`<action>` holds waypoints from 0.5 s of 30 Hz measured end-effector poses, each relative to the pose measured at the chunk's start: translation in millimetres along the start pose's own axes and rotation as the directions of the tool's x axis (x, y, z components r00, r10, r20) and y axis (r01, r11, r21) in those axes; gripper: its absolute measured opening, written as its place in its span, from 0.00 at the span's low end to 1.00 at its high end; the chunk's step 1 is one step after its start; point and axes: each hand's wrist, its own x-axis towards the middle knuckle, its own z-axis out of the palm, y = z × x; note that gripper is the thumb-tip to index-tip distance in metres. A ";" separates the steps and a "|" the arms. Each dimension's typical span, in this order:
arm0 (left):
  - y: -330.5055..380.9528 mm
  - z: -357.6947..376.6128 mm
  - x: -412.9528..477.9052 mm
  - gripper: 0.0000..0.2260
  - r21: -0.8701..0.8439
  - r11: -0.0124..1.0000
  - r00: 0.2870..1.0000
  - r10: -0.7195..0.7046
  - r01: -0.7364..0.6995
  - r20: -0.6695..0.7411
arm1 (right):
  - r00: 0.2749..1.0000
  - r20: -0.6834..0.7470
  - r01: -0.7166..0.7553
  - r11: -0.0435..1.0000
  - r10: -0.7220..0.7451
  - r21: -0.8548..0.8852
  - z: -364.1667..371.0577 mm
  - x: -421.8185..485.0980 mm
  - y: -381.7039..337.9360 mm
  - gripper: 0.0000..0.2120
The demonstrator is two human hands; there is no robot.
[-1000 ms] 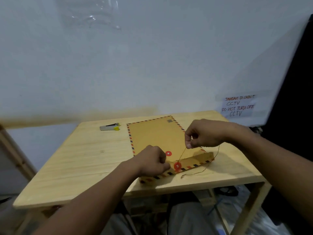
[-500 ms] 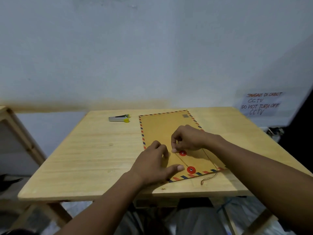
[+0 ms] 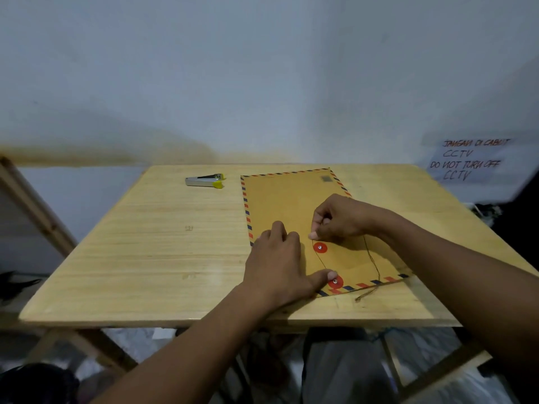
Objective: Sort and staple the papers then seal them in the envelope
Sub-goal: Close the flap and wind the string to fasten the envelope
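Lying flat, stripe-edged envelope (image 3: 285, 205) with string (image 3: 372, 259)

We note desk (image 3: 145, 258): pale wood, fine grain, smooth, faint sheen at near edge; envelope (image 3: 285, 199): brown kraft paper, matt, printed red-and-blue border; far disc (image 3: 320, 247), near disc (image 3: 336, 283): red, matt, card or plastic we cannot tell, each with shiny metal rivet; string (image 3: 373, 263): thin dark thread, frayed at loose end; stapler (image 3: 205, 181), far left: bright metal body, yellow plastic tips; wall (image 3: 262, 83): matt paint.

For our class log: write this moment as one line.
step: sealing | left hand: presses envelope | right hand: pinches string at upper disc | stapler: untouched
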 end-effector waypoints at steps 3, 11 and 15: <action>0.2 0.3 -0.2 0.35 0.005 1.000 1.000 0.001 -0.001 -0.001 | 0.999 -0.034 0.004 1.000 -0.005 -0.009 1.8 -1.4 0.6 0.03; 3.0 1.5 1.0 0.40 0.011 0.999 1.000 -0.030 0.030 -0.006 | 0.995 -0.052 0.087 0.996 -0.088 -0.012 18.8 4.9 -12.5 0.04; 1.5 5.6 1.5 0.41 0.032 0.999 0.999 -0.035 0.036 -0.029 | 0.997 -0.071 0.034 0.999 -0.037 -0.033 8.2 1.0 -4.5 0.03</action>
